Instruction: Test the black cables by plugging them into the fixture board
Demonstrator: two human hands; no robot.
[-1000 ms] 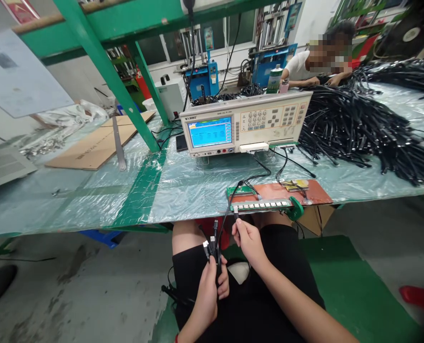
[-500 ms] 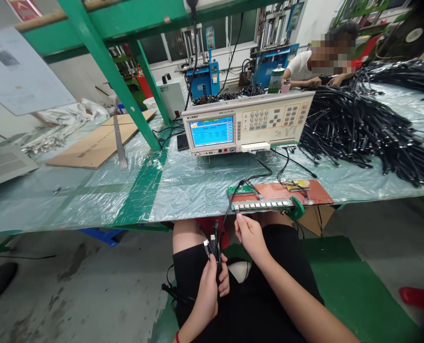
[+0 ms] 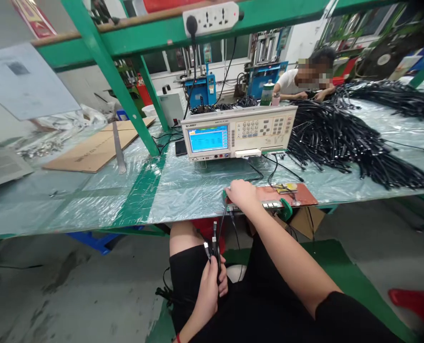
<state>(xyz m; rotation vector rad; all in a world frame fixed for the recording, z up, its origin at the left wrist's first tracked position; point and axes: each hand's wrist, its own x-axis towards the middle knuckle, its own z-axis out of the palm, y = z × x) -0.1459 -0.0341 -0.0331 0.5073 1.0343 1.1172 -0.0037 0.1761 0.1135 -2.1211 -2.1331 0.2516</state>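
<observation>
On the table (image 3: 183,200), tester (image 3: 240,136) lettering blurs; left fingers (image 3: 223,281) clamp cables (image 3: 214,241); right fingers' (image 3: 233,192) state I cannot tell.

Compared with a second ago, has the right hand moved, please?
Yes: against the reddish board, the right hand moved from its near side forward over its left end.

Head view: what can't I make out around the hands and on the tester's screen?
All in the head view:
Right hand: its fingertips are hidden behind the hand itself, so its grip is unclear.
Socket row: partly covered by that hand and wrist.
Black cables: the left hand wraps them, hiding their number.
Screen: its text is too small.
</observation>
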